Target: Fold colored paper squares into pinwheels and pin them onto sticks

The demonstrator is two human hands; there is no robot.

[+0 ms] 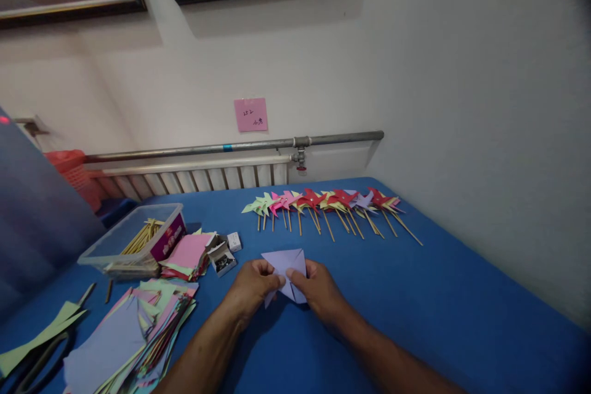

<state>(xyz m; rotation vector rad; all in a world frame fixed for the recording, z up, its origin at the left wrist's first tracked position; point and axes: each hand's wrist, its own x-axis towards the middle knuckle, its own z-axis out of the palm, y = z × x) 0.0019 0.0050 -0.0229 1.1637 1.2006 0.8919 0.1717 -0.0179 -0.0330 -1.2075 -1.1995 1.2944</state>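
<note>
A lilac paper square [287, 265], partly folded, lies on the blue table [415, 295] in front of me. My left hand [252, 289] pinches its left side and my right hand [318, 288] pinches its right side, the fingertips nearly meeting over the fold. Beyond the paper, a row of several finished paper pinwheels [327, 204] on wooden sticks lies along the far edge of the table.
A clear plastic box [133, 239] holding wooden sticks stands at the left. Beside it are a stack of coloured paper [187, 255], small boxes of pins [222, 258], a loose pile of paper sheets [129, 338] and scissors [37, 357]. The wall runs close on the right.
</note>
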